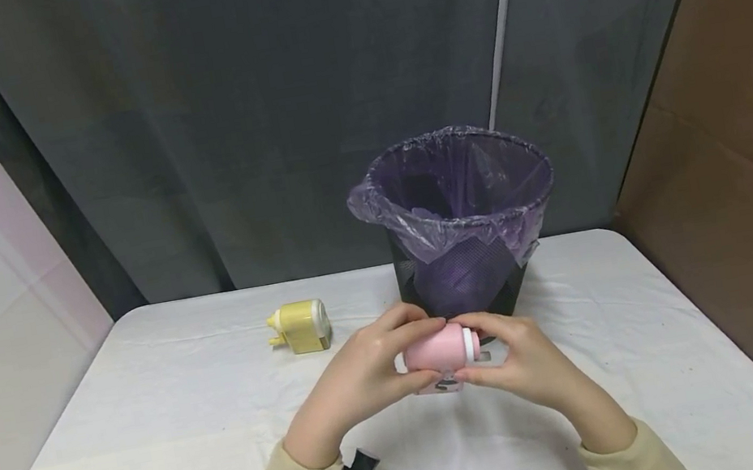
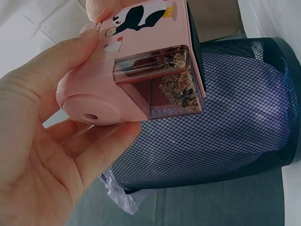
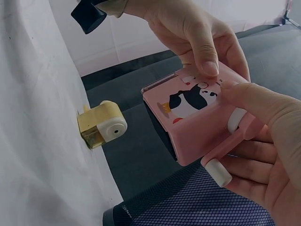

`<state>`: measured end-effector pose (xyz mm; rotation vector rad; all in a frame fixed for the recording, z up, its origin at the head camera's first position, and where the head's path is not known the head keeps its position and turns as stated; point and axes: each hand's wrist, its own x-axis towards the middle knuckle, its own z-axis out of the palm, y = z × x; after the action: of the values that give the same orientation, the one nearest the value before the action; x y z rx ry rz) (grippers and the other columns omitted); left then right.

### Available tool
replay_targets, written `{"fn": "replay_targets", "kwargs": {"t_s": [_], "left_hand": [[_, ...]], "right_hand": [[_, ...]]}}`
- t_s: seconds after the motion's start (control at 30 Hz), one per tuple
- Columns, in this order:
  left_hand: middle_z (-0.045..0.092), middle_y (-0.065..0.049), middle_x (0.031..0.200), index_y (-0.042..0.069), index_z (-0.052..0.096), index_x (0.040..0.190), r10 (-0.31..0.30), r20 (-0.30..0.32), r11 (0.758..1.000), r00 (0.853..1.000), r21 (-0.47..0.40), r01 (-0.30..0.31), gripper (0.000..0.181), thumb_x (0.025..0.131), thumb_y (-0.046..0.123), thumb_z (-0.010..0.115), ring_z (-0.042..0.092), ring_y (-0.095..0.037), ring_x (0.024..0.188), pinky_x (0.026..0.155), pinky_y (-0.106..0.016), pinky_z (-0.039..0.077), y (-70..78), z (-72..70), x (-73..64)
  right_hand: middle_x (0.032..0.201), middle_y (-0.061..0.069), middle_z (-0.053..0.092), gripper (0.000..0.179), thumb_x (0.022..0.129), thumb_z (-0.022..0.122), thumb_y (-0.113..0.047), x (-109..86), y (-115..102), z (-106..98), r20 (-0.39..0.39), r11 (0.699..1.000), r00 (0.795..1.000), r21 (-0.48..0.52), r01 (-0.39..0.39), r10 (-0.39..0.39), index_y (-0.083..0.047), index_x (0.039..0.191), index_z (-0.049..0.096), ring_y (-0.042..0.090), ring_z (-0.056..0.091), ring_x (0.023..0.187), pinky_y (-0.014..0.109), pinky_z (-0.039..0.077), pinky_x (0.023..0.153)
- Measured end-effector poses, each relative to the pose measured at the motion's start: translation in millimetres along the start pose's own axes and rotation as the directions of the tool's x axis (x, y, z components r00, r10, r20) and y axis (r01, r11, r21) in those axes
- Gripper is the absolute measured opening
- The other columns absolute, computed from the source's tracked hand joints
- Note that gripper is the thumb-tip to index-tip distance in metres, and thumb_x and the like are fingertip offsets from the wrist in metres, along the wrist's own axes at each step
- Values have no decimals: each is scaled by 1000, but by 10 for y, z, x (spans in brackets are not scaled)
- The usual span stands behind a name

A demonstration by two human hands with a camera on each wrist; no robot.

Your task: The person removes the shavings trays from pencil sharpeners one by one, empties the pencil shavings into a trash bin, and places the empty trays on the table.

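Observation:
Both hands hold a pink crank pencil sharpener (image 1: pixel 437 350) in front of the bin. My left hand (image 1: pixel 368 368) grips it from the left, thumb on the penguin-printed side in the left wrist view. My right hand (image 1: pixel 526 363) grips the crank end, thumb on the same printed side and fingers behind. The white-tipped crank (image 3: pixel 225 147) shows in the right wrist view. Through the clear shavings drawer (image 2: pixel 162 84), a heap of pencil shavings (image 2: pixel 181 84) is visible. The pencil hole (image 2: pixel 91 116) faces the left wrist camera.
A black mesh bin (image 1: pixel 460 275) with a purple plastic liner (image 1: pixel 387 208) stands at the table's back, just beyond the hands. Back left on the white-covered table (image 1: pixel 176 415) sits a yellow pencil sharpener (image 1: pixel 301 327). A dark curtain (image 1: pixel 255 123) hangs behind.

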<state>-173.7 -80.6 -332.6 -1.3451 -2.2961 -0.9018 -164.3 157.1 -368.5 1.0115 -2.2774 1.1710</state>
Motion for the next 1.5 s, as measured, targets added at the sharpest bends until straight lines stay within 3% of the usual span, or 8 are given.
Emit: {"fn": "replay_targets", "kwargs": {"t_s": [0.2, 0.33, 0.53, 0.67, 1.03, 1.5], "left_hand": [[56, -2, 119, 5, 60, 127, -17, 5, 999, 1000, -47, 18, 57, 75, 16, 83, 57, -13, 99, 84, -24, 48, 1, -9, -1], [53, -2, 126, 5, 55, 132, -73, 27, 995, 997, -67, 75, 68, 73, 21, 85, 55, -15, 109, 91, -29, 46, -28, -49, -9], [57, -3, 125, 4, 50, 137, -185, 111, 980, 976, -57, 192, 79, 71, 28, 86, 55, -16, 112, 94, -35, 45, -128, -45, -28], [61, -1, 117, 5, 53, 134, -211, 160, 973, 964, -63, 224, 75, 71, 27, 86, 57, -14, 106, 92, -33, 45, -213, 12, -24], [66, 2, 101, 5, 62, 120, -221, 179, 965, 959, -105, 242, 56, 71, 20, 86, 62, -17, 95, 85, -35, 49, -318, 156, 3], [68, 4, 93, 8, 67, 104, -228, 132, 965, 965, -102, 242, 42, 69, 19, 86, 62, -9, 83, 76, -31, 52, -330, 248, 4]], "right_hand": [[106, 2, 68, 50, 69, 86, -9, 1, -14, -24, -20, 1000, 1000, 4, 19, -19, -6, 114, 65, 13, 63, 89, 28, 52, 75], [103, 2, 68, 51, 66, 86, -6, 2, -2, -41, -43, 999, 998, 0, 43, -43, -6, 112, 65, 13, 62, 87, 28, 51, 73], [101, 3, 68, 53, 64, 87, -4, 8, 10, -76, -81, 998, 995, 4, 57, -57, -5, 111, 65, 13, 62, 85, 24, 50, 73], [103, 3, 68, 54, 63, 87, -4, 8, 27, -107, -100, 999, 994, 5, 43, -42, -5, 112, 65, 14, 63, 86, 21, 49, 76], [106, 5, 68, 54, 65, 85, 0, 11, 97, -166, -108, 1000, 994, 10, 24, -23, -2, 114, 65, 14, 63, 88, 23, 49, 79], [116, 8, 65, 61, 69, 84, -2, 1, 135, -120, -61, 999, 998, 31, 11, -9, -3, 126, 60, 16, 62, 98, 25, 47, 85]]}}
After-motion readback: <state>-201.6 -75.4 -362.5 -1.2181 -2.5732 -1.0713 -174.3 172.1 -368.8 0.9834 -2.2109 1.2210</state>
